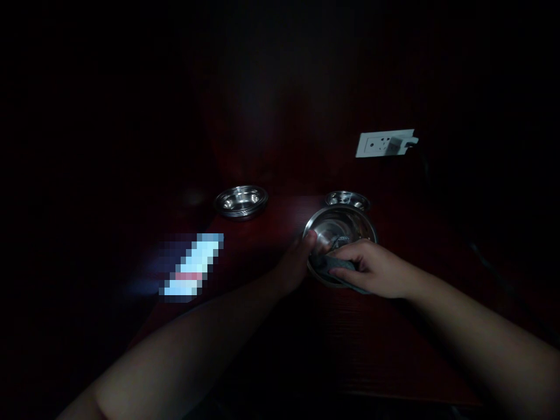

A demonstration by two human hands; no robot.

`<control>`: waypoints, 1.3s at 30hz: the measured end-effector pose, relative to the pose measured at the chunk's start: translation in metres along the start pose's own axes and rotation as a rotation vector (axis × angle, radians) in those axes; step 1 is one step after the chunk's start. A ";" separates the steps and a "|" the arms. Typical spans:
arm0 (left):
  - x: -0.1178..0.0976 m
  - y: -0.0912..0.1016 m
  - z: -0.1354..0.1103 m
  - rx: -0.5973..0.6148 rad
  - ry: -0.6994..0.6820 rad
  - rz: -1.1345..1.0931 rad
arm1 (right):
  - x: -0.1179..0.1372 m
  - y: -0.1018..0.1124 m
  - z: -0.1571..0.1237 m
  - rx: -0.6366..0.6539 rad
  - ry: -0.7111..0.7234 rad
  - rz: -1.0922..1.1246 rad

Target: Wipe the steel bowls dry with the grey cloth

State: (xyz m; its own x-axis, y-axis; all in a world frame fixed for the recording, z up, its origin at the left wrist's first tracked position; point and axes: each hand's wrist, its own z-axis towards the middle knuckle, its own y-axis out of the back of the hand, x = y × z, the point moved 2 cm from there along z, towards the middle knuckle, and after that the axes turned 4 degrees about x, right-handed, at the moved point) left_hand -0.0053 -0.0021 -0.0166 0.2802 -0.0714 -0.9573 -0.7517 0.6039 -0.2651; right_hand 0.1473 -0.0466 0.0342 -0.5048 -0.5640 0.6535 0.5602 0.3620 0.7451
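Observation:
A shiny metal bowl (332,219) is tilted toward me above the dark red table. My left hand (295,262) grips its left side, the thumb over the rim and the other fingers hidden behind it. In my right hand (371,265) is a dark grey-green cloth (339,265), pinched between thumb and fingers and pressed against the inside of the bowl near its lower edge. Part of the cloth hangs over the rim below that hand. Another metal bowl (347,199) stands just behind, partly covered by the held one.
A stack of metal bowls (241,201) stands at the back left. Nearer on the left lies a bright, pixelated phone-like screen (192,268). A white wall socket (385,143) with a plug is at the right, a dark cable hanging from it. The surroundings are very dark.

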 end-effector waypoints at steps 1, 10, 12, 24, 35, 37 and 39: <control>0.000 0.000 0.000 -0.002 0.001 -0.010 | -0.001 0.000 0.000 -0.001 -0.005 -0.009; -0.005 -0.003 -0.004 0.018 -0.008 -0.034 | -0.008 0.000 0.001 -0.024 -0.028 -0.010; -0.007 -0.003 -0.006 0.023 -0.019 0.018 | -0.010 0.000 0.001 -0.026 -0.024 0.021; -0.010 0.000 -0.009 0.065 -0.077 0.096 | -0.016 0.000 0.003 -0.016 -0.038 0.069; -0.009 0.001 -0.009 0.067 -0.144 0.215 | -0.016 -0.001 0.003 0.001 -0.051 0.128; -0.010 0.001 -0.009 0.063 -0.141 0.212 | -0.016 -0.001 0.003 0.003 -0.050 0.125; -0.011 0.001 -0.009 0.059 -0.132 0.211 | -0.015 0.000 0.003 0.004 -0.048 0.121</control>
State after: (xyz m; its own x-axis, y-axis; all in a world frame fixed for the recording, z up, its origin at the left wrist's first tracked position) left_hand -0.0143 -0.0085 -0.0074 0.1994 0.1633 -0.9662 -0.7666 0.6402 -0.0500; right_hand 0.1533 -0.0361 0.0242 -0.4640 -0.4800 0.7445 0.6168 0.4281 0.6605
